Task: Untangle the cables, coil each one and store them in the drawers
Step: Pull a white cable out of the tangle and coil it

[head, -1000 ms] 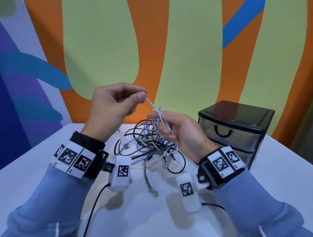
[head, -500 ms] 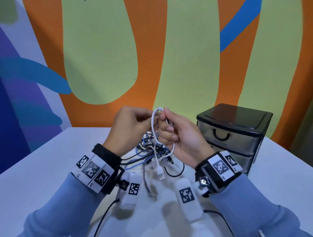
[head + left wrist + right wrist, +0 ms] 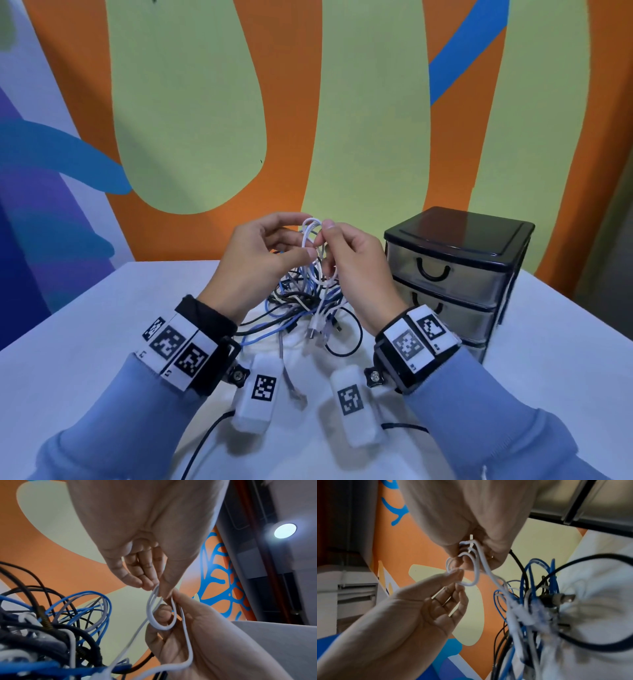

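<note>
A thin white cable (image 3: 310, 223) is gathered into small loops held above the table between both hands. My right hand (image 3: 325, 237) grips the stacked white cable loops (image 3: 476, 574) with thumb and fingers. My left hand (image 3: 304, 240) pinches the top of the white cable loop (image 3: 150, 618) with thumb and fingertips (image 3: 145, 585). The cable's tail runs down to a plug (image 3: 313, 329) hanging just over the tangle of blue, black and grey cables (image 3: 294, 301) on the white table (image 3: 102, 342). The black-framed drawer unit (image 3: 455, 270) stands to the right with its drawers closed.
A grey cable end with a clear plug (image 3: 294, 394) lies on the table near my wrists. A black cable loop (image 3: 356, 339) spreads toward the drawer unit. The painted wall (image 3: 205, 120) rises right behind the table's far edge.
A second ago my left hand held the white cable stretched up and left. It has since come back to the right hand, laying the cable into loops that both hands now hold.
</note>
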The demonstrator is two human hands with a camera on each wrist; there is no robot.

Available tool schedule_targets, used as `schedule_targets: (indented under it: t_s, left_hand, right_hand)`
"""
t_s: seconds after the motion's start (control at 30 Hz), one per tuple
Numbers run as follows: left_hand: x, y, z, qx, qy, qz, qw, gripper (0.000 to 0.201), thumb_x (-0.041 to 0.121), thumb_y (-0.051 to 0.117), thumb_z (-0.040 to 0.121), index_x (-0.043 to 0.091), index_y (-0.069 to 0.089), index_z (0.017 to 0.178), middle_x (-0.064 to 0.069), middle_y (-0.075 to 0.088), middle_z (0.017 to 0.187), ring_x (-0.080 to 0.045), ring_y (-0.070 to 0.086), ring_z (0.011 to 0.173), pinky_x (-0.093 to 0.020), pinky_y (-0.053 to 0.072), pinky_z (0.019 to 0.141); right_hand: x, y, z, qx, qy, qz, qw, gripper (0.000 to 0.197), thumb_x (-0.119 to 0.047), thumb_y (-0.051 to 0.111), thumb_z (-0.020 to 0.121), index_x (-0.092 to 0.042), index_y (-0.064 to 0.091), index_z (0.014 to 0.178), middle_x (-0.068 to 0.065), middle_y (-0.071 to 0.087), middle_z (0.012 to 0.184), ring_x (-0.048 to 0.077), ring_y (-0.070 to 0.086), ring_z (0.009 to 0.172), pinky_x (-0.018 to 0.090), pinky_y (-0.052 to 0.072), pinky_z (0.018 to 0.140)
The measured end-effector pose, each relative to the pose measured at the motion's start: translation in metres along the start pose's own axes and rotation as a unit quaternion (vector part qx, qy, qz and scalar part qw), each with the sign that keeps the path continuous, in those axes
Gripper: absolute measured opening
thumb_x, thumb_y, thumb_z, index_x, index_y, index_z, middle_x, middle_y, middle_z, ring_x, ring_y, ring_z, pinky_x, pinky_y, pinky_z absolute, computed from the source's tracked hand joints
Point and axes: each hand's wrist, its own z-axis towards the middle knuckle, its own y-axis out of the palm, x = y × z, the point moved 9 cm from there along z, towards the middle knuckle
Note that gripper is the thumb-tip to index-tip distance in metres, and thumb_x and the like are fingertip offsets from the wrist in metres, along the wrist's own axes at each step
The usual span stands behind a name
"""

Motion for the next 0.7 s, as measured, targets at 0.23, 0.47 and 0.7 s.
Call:
schedule_targets:
  t_s: [0.23,0.47,0.7]
  left_hand:
    - [0.008,0.004,-0.002,-0.023,0.025,-0.028,0.999,0.053,-0.005,0.078,0.083,0.027,0.073,0.126,-0.032,0.069,0.092,-0.028,0.058,0.081,-0.045,0.051,0.087]
    - [0.039,0.007,-0.015,0.049,0.226,0.283,0.931,0.031,0.025,0.079,0.086,0.040,0.080,0.114,0.008,0.066,0.096,-0.019,0.060,0.088,-0.038,0.053,0.078]
    - [0.034,-0.009,-0.007,0.082,0.151,0.035,0.984,0.005,0.016,0.081,0.092,0.019,0.082,0.097,0.002,0.077,0.089,-0.015,0.065,0.078,-0.032,0.053,0.075]
  right_hand:
    - [-0.005,-0.002,-0.001,-0.013,-0.012,-0.031,0.999,0.039,-0.031,0.048,0.111,-0.008,0.069,0.087,0.001,0.058,0.052,0.007,0.050,0.045,0.017,0.040,0.053]
    - [0.010,0.003,0.002,-0.032,0.037,0.041,0.998,0.043,-0.026,0.046,0.112,-0.002,0.073,0.088,0.001,0.054,0.052,0.008,0.050,0.055,0.025,0.042,0.064]
    - [0.008,0.007,-0.001,-0.042,0.074,0.105,0.991,0.035,-0.029,0.043,0.113,-0.009,0.059,0.089,0.003,0.065,0.064,0.021,0.063,0.056,0.031,0.053,0.057]
